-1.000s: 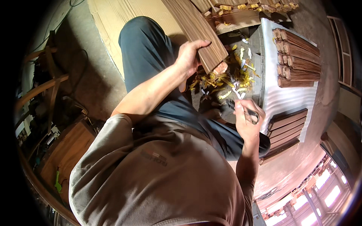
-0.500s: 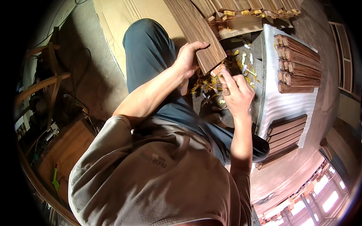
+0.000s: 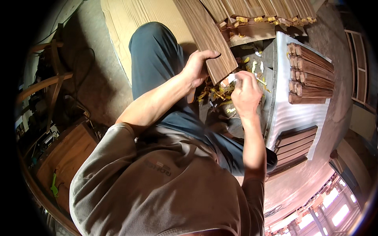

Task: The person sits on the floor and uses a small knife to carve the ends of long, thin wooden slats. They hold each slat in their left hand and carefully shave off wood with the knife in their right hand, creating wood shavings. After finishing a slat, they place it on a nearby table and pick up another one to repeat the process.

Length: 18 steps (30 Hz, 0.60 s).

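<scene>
A long brown wooden board (image 3: pixel 210 43) slants down toward me from the top of the view. My left hand (image 3: pixel 197 66) is closed around its near end, thumb on the upper face and fingers underneath. A short light-orange tenon (image 3: pixel 224 82) sticks out of that end. Beside the tenon, my right hand (image 3: pixel 247 92) is closed in a pinch on a small white strip (image 3: pixel 231 77), which seems to touch the tenon. Whether the strip is tape or paper I cannot tell. Below lie many yellow and white scraps (image 3: pixel 214 93) on the floor.
More boards (image 3: pixel 252 10) with yellow-wrapped ends lie side by side at the top. On a white foam sheet (image 3: pixel 281 114) at the right sit bundled wooden pieces (image 3: pixel 311 72) and a row of darker slats (image 3: pixel 297 145). Cardboard (image 3: pixel 122 23) lies beyond my bent knee (image 3: pixel 153 47).
My right fingers, stretched toward the tenon before, have curled into a pinch, and the white strip now shows at them. My left hand keeps its hold on the board, which has barely shifted.
</scene>
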{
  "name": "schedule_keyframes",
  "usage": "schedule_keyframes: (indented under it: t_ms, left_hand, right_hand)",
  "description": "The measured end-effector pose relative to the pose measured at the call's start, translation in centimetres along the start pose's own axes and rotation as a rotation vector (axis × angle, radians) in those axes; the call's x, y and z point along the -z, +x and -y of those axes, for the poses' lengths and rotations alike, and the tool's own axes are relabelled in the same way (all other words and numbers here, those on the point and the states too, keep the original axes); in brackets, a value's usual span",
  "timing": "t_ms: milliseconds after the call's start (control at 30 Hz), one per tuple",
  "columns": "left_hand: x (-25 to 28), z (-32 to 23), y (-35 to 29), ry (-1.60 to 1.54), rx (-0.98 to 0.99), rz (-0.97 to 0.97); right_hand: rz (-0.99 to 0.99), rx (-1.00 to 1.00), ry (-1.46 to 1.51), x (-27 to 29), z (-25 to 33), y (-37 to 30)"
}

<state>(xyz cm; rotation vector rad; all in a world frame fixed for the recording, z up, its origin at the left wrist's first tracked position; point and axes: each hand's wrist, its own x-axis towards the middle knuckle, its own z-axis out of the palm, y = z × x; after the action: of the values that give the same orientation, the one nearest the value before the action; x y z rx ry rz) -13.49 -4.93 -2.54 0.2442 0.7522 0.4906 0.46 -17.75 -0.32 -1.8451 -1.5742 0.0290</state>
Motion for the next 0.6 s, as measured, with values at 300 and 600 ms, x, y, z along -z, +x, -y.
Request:
schedule_keyframes:
  t_ms: [300,600]
  left_hand:
    - [0.0,0.8,2.4,-0.083,0.075,0.017]
    - [-2.0,0.9,2.3,-0.75,0.13,0.241]
  right_hand:
    - [-0.227,-0.963,0.75,0.1,0.0,2.1]
    - [-0.19,-1.107,0.854,-0.5,0.3,-2.6]
